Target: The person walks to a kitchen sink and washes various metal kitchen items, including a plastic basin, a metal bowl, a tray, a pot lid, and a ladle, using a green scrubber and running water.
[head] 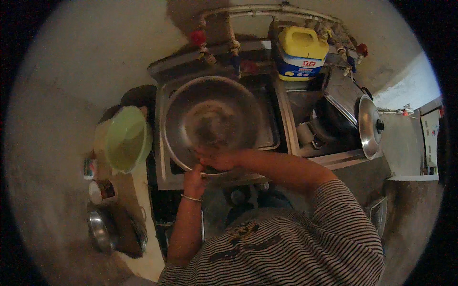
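A wide metal basin [247, 107] rests over the left bowl of a steel double sink, its inside dim and slightly blurred. My left hand [194, 178] grips the basin's near rim, with part of its fingers hidden. Just to its right, my right hand [222, 159] reaches over that rim into the basin. Its fingers are blurred against the inner wall, so I cannot tell whether they hold anything.
A yellow jug [303, 53] stands behind the sink, by pipes with red-handled valves [198, 37]. Dark cookware [332, 121] and a metal lid [370, 127] crowd the right bowl. At left, a green plastic basin [127, 141] and a metal bowl [100, 230] sit on a ledge.
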`<act>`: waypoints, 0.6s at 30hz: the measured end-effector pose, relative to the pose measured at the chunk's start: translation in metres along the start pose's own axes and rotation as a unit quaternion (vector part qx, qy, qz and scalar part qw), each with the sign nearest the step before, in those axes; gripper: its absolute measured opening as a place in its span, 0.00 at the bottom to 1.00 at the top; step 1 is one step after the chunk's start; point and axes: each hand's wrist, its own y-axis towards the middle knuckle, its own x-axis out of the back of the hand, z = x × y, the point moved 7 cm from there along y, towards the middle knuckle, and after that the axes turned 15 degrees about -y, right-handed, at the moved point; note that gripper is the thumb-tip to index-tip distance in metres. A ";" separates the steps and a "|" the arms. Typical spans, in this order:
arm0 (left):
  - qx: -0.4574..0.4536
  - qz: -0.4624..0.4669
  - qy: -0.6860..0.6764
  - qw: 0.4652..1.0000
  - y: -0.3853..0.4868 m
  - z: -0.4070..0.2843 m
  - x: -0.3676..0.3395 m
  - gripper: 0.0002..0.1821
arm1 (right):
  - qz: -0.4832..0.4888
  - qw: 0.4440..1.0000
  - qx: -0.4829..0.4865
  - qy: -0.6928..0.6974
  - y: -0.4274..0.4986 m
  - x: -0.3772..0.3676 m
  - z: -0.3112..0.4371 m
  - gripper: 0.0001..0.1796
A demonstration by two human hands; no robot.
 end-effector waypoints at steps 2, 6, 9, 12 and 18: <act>-0.006 0.001 0.008 1.000 -0.007 0.005 -0.002 0.15 | -0.191 0.956 0.089 -0.204 0.000 0.033 0.005 0.33; -0.093 -0.066 -0.002 0.993 -0.023 -0.015 -0.001 0.16 | -0.193 0.916 -0.026 -0.352 -0.003 0.054 -0.035 0.31; -0.121 -0.168 0.104 0.973 -0.028 -0.030 0.007 0.17 | -0.191 0.921 -0.139 -0.309 -0.010 0.049 -0.044 0.25; -0.142 -0.194 0.099 0.966 -0.022 -0.036 0.014 0.20 | 0.053 0.973 -0.100 -0.200 0.002 -0.008 -0.020 0.21; -0.198 -0.195 -0.118 0.953 0.029 -0.096 0.064 0.22 | -0.136 0.944 -0.205 0.218 0.016 0.018 0.000 0.17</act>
